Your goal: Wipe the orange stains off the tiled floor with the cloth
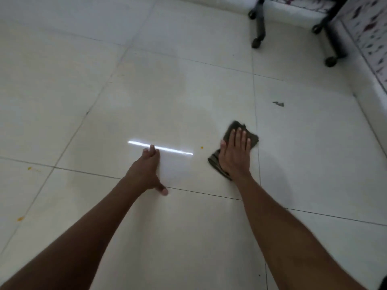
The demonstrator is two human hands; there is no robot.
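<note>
Pressing flat on the cloth (252, 137), the right hand (234, 155) lies right of centre in the frame with its fingers straight and together, palm down. The cloth is dark and crumpled, showing past the fingertips and along the thumb side of the hand, and it lies on the floor (178, 91) just left of a grout line.

The left hand (147, 167) rests on the floor at centre, fingers extended and close together, thumb spread out toward the lower right and touching a grout line; it holds nothing. A bright streak of reflected light (167, 149) runs across the tile at its fingertips.

One small orange stain (201, 147) sits between the two hands, just left of the cloth. Two more show at the left edge: one (29, 168) at mid-height, another (20, 218) lower down.

A dark scrap (279, 104) lies above the cloth. Black wheeled legs (258, 28) stand at upper right.
</note>
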